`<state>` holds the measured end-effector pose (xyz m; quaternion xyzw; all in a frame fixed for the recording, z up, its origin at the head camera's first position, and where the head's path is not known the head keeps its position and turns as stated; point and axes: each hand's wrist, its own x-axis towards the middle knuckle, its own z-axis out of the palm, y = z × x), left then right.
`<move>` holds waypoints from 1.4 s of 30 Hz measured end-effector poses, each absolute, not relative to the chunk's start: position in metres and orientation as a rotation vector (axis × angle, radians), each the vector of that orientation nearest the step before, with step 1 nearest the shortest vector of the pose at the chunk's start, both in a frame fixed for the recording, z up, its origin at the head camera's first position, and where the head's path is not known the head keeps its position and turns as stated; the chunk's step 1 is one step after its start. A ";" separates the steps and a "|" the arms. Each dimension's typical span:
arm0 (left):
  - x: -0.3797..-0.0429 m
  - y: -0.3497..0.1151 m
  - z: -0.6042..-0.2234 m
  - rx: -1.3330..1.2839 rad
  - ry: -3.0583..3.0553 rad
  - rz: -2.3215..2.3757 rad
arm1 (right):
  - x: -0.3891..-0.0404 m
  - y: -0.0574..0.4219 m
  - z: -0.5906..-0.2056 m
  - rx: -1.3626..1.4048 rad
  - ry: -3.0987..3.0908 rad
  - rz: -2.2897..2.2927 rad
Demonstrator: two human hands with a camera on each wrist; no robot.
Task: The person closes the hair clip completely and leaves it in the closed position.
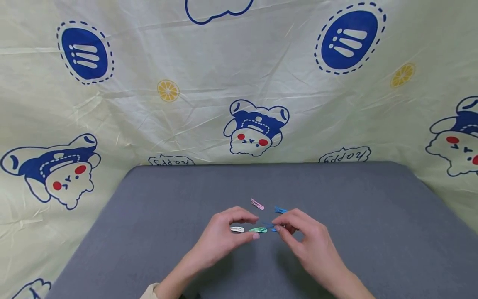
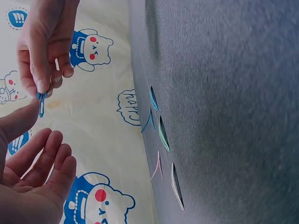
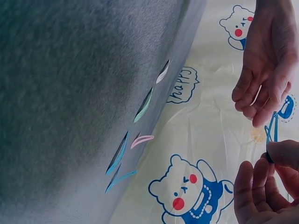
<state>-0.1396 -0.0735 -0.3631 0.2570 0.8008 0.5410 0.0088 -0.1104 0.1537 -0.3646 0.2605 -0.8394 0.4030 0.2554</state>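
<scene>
Between thumb and fingertips, my right hand (image 1: 311,238) pinches a blue snap hair clip (image 3: 274,127) above the table. Its two arms stand apart in the right wrist view. My left hand (image 1: 222,232) is held to the left of this clip, thumb and fingers spread and holding nothing. Below the hands lie a white hair clip (image 1: 237,229) and a green hair clip (image 1: 258,229). Another blue hair clip (image 3: 117,154) lies beyond the green one, mostly hidden by my right fingers in the head view.
Farther back on the grey table (image 1: 179,191) lie a pink hair clip (image 1: 257,204) and one more blue hair clip (image 1: 280,209), both sprung apart. A pale printed sheet (image 1: 209,62) hangs behind the table and down its sides.
</scene>
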 end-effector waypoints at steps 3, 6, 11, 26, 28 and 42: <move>-0.136 -0.073 -0.364 0.824 2.508 1.709 | -0.108 0.151 -0.365 0.712 -2.280 1.108; -0.134 -0.072 -0.366 0.850 2.503 1.728 | -0.107 0.150 -0.367 0.716 -2.277 1.117; -0.132 -0.067 -0.369 0.891 2.480 1.768 | -0.107 0.148 -0.370 0.737 -2.248 1.127; -0.128 -0.062 -0.373 0.891 2.514 1.875 | -0.105 0.147 -0.373 0.775 -2.220 1.181; -0.128 -0.062 -0.375 0.894 2.516 1.889 | -0.105 0.147 -0.374 0.777 -2.215 1.194; -0.126 -0.059 -0.376 0.885 2.455 1.998 | -0.106 0.146 -0.378 0.584 -2.263 1.590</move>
